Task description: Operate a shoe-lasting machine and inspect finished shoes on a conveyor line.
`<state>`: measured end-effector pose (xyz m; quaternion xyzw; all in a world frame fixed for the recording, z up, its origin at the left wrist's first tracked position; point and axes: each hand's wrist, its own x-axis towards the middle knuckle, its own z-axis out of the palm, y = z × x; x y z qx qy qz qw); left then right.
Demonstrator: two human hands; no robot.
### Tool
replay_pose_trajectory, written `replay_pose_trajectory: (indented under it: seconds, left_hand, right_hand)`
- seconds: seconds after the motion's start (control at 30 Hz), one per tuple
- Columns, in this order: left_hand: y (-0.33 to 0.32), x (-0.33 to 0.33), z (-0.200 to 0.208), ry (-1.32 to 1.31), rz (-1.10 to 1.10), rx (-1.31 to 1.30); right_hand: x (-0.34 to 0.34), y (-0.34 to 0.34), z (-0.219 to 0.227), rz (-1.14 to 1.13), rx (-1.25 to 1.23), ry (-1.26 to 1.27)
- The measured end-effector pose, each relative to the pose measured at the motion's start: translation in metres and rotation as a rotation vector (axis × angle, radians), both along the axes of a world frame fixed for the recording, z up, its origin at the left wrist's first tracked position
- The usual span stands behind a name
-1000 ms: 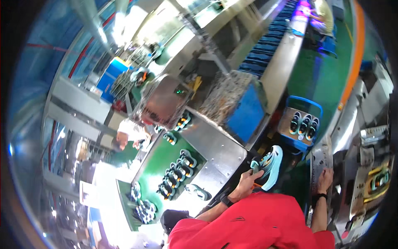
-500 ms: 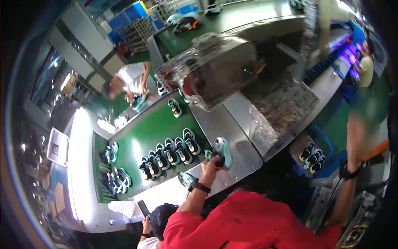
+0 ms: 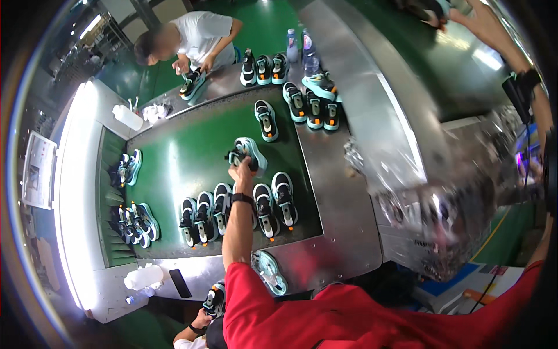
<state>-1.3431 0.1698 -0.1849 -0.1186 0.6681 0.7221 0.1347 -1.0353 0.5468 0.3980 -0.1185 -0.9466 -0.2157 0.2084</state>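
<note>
My left hand (image 3: 243, 167) is closed round a black and teal sneaker (image 3: 251, 150) and holds it over the green conveyor belt (image 3: 174, 151). Below that wrist, a row of several black and white sneakers (image 3: 283, 195) stands on the belt, partly covered by my forearm. A single sneaker (image 3: 267, 121) stands just beyond the held one. At the far upper right my right hand (image 3: 481, 24) grips a dark sneaker (image 3: 429, 10), cut off by the picture's edge, above another green belt. A pale teal shoe (image 3: 269, 272) lies on the metal edge near my left elbow.
Sneakers (image 3: 314, 107) and two bottles (image 3: 310, 55) stand on the metal ledge. Across the belt a person (image 3: 200, 38) in white handles a sneaker; another person's hand (image 3: 200, 320) holds one at the bottom. A plastic-wrapped machine (image 3: 436, 221) stands right. A phone (image 3: 180, 283) lies near a white bottle (image 3: 144, 277).
My left hand has carried its sneaker from the metal edge out over the belt. My right hand has swung from the right side to a sneaker at the far upper right. The view has turned.
</note>
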Motion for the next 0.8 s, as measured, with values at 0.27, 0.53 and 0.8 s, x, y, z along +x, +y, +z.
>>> replay_pose_trajectory:
  seconds: [0.27, 0.53, 0.8]
  left_hand:
    - [0.063, -0.106, -0.039, 0.262, -0.01, -0.597]
    - [0.161, -0.039, -0.077, 0.613, -0.338, -0.682]
    - [0.067, -0.001, -0.067, 0.72, -0.317, -0.365]
  right_hand:
    - [-0.137, 0.032, -0.025, 0.09, 0.187, -0.282]
    - [-0.167, 0.025, -0.038, 0.134, 0.187, -0.314]
    - [-0.134, -0.002, -0.052, 0.212, -0.064, -0.152]
